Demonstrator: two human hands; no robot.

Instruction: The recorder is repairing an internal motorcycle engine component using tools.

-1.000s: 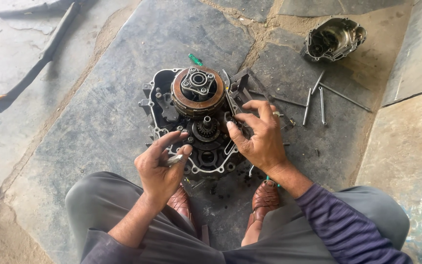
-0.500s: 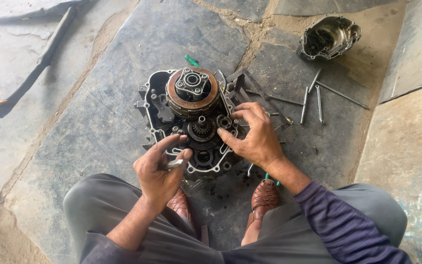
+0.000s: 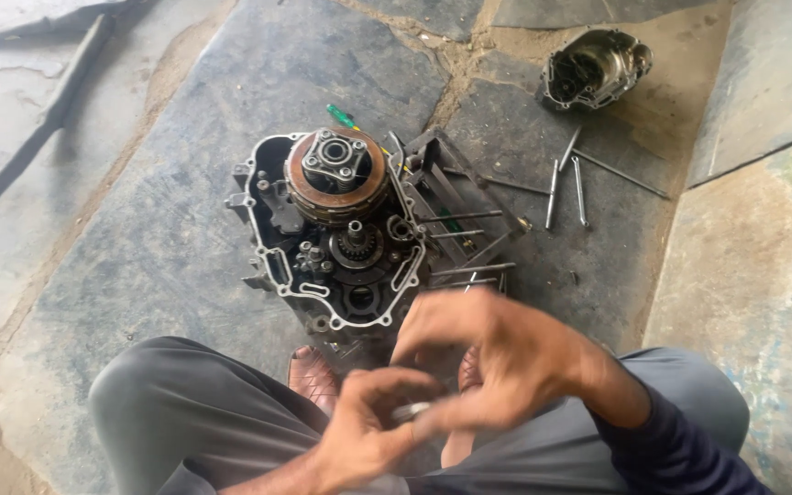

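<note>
An opened engine crankcase (image 3: 279, 240) lies on the stone floor, with a round clutch assembly (image 3: 336, 174) on top and small gears (image 3: 356, 243) below it. Both hands are pulled back from it, close over my knees and blurred. My left hand (image 3: 364, 431) pinches a small silvery metal part (image 3: 411, 412). My right hand (image 3: 488, 353) meets it from the right, its fingertips on the same part. Which hand carries the weight is unclear.
An engine side cover (image 3: 595, 66) lies at the far right. Several long bolts (image 3: 566, 179) and a flat dark tray (image 3: 456, 197) sit right of the crankcase, a green-handled tool (image 3: 342, 116) behind it. A dark bar (image 3: 43, 119) lies far left.
Both hands have left the crankcase and drawn back toward my body, coming together over my knees around the small metal part. The gears are now uncovered.
</note>
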